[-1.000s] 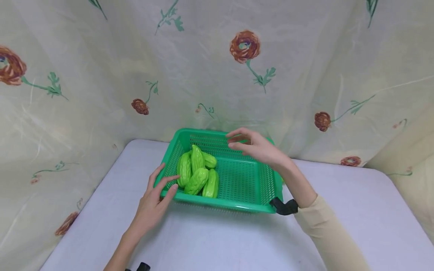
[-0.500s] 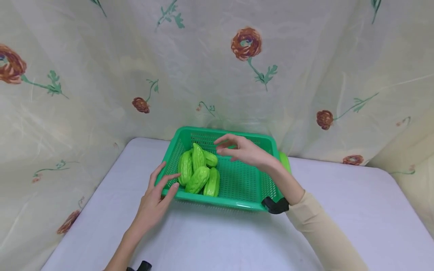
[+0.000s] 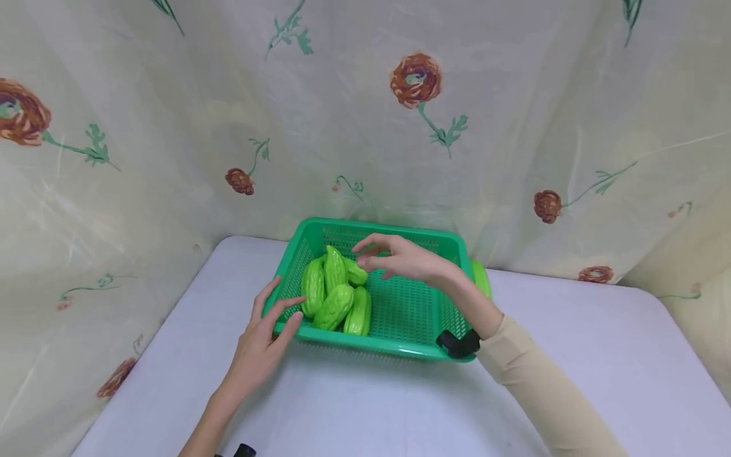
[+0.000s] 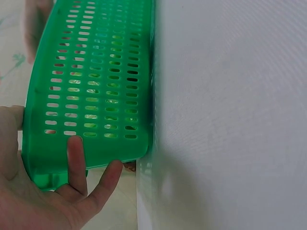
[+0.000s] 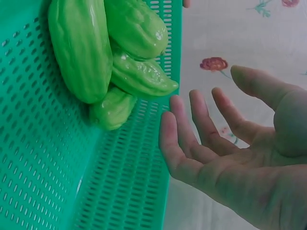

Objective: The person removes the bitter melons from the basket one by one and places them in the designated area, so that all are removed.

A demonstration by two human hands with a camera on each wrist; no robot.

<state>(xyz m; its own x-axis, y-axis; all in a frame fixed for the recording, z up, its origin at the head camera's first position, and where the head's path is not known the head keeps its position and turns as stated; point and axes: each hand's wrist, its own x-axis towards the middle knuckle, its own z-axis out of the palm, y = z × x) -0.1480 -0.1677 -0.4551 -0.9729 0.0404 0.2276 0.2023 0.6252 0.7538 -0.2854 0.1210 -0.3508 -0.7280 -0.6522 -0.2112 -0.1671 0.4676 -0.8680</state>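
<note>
Several light green bitter melons (image 3: 334,307) lie in the left part of a green perforated basket (image 3: 394,346). My left hand (image 3: 259,343) grips the basket's near-left corner; the left wrist view has its fingers (image 4: 76,160) against the outer wall. Over the middle of the basket hovers my right hand (image 3: 402,259), fingers spread and loosely bent, holding nothing. From the right wrist view, this hand (image 5: 235,143) is palm-side visible, close to the melons (image 5: 141,76) without gripping any.
Another light green object (image 3: 481,278) shows just beyond the basket's right side, partly hidden. A white-covered table (image 3: 365,406) extends around the basket. Behind it hangs a pale curtain (image 3: 320,114) with flower prints.
My right hand has shifted left and slightly down over the basket, nearer the melons, uncovering the green object on the right. My left hand and the melons keep their places.
</note>
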